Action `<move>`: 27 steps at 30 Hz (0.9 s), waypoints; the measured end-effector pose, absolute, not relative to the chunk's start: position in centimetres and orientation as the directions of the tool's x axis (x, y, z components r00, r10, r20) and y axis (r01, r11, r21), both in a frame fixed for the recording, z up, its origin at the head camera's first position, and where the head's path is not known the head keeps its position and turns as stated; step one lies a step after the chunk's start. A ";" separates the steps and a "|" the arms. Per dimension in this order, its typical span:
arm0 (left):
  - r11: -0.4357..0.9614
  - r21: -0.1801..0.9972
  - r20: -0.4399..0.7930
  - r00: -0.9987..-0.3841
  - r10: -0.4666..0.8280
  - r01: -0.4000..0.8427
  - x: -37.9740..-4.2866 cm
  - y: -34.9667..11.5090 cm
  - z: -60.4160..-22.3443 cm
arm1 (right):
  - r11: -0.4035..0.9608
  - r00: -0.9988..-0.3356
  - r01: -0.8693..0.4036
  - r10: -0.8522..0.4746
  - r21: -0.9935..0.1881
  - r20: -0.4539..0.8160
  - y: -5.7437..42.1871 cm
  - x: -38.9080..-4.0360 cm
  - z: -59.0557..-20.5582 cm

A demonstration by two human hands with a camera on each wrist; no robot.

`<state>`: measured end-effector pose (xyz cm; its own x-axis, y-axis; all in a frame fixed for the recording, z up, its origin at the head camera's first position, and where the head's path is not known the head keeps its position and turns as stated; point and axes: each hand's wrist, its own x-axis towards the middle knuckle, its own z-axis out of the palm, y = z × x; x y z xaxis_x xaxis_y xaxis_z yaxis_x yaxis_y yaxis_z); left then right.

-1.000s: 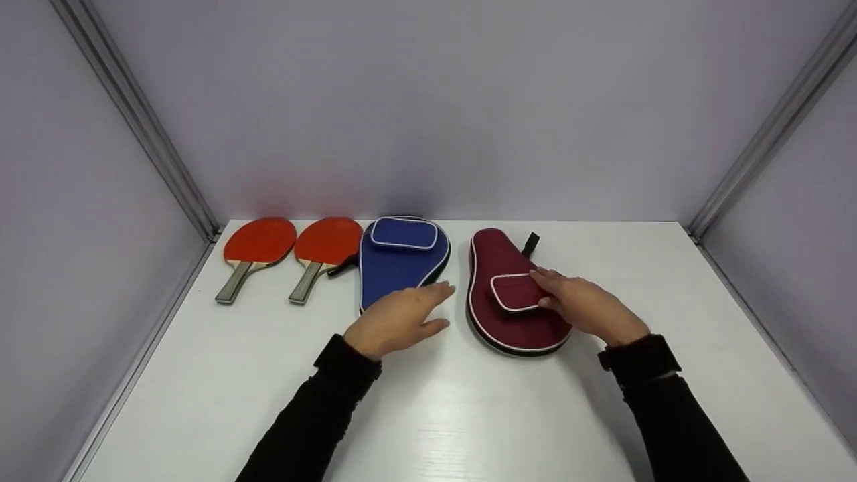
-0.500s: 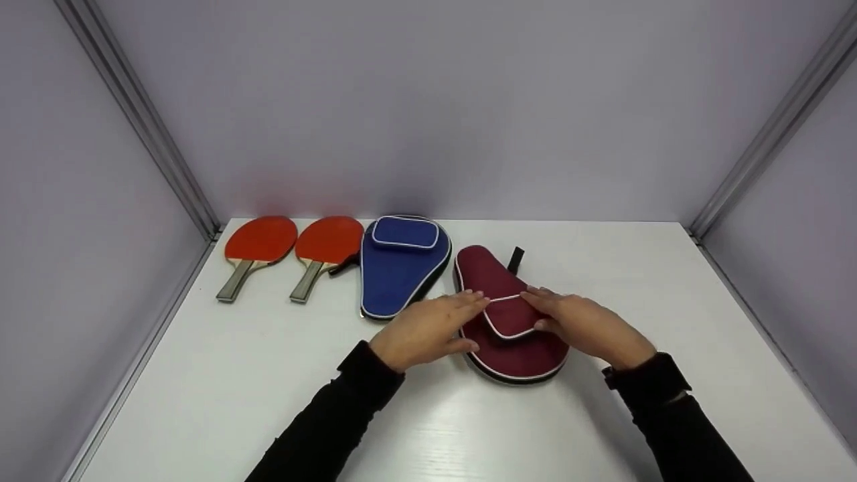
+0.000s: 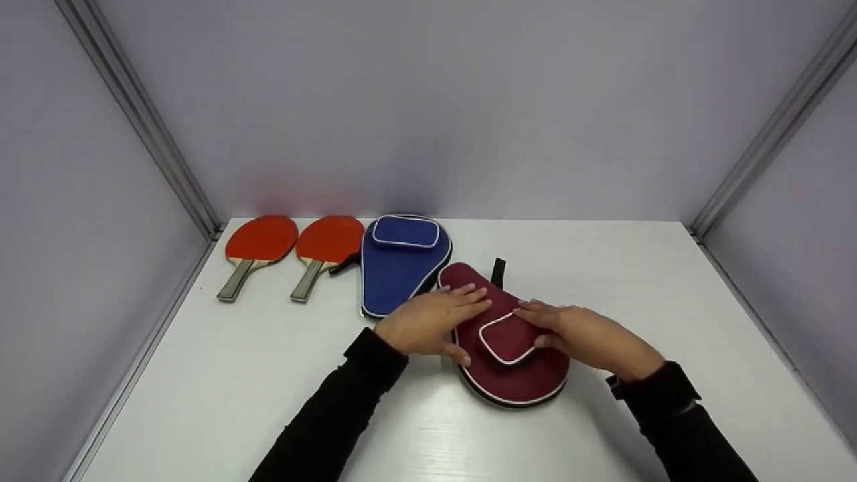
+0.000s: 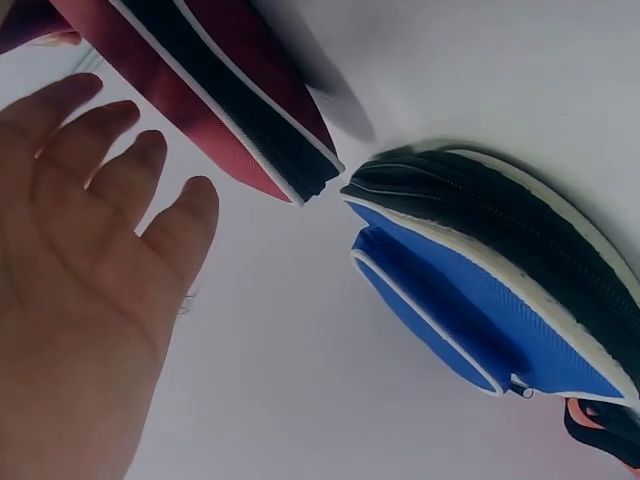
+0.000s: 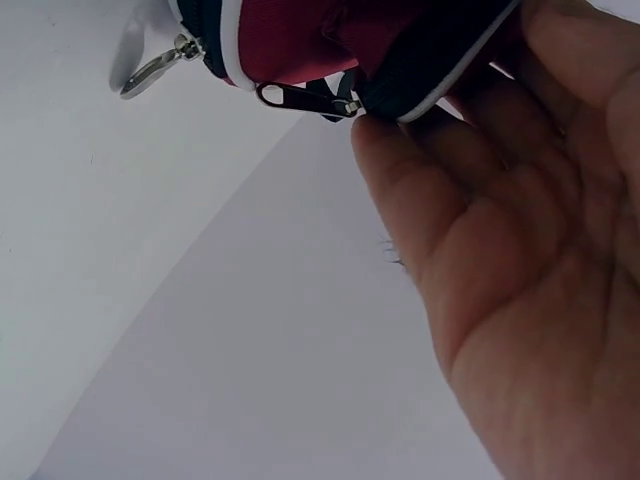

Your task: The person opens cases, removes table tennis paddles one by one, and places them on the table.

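Note:
A maroon table tennis racket case [image 3: 512,388] with white piping lies on the white table, its narrow end angled toward the far left. My right hand [image 3: 596,338] holds its raised front pocket [image 3: 509,340], thumb at the near side and fingers at the far side. In the right wrist view a black zipper pull [image 5: 300,98] hangs by the fingertips. My left hand [image 3: 428,325] is spread over the case's left edge, fingers extended. The left wrist view shows the left fingers [image 4: 185,225] loosely bent beside the case.
A blue racket case [image 3: 395,274] lies just left of the maroon one. Two red table tennis rackets [image 3: 262,239] lie further left, handles toward me. A black strap [image 3: 499,273] sticks out behind the maroon case. Pale panels [image 3: 428,114] enclose the table.
The maroon case has slid toward me and slightly left, turning its narrow end leftward, with my right hand on it. My left hand has moved right, over its edge.

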<state>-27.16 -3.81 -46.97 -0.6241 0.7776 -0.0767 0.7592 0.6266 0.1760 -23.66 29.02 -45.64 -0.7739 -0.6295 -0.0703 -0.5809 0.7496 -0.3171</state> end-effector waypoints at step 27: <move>0.636 0.051 -0.030 -0.635 0.772 0.770 -26.9 -2.5 -47.8 | 0.797 -0.829 -0.406 -0.527 -0.447 -0.187 34.6 -25.5 -46.3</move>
<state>-26.88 -2.47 -47.80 -0.6349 0.7720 -0.0304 0.7704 0.6355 0.0511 -25.48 34.59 -46.30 -0.8289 -0.5271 -0.1873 -0.4059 0.7971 -0.4470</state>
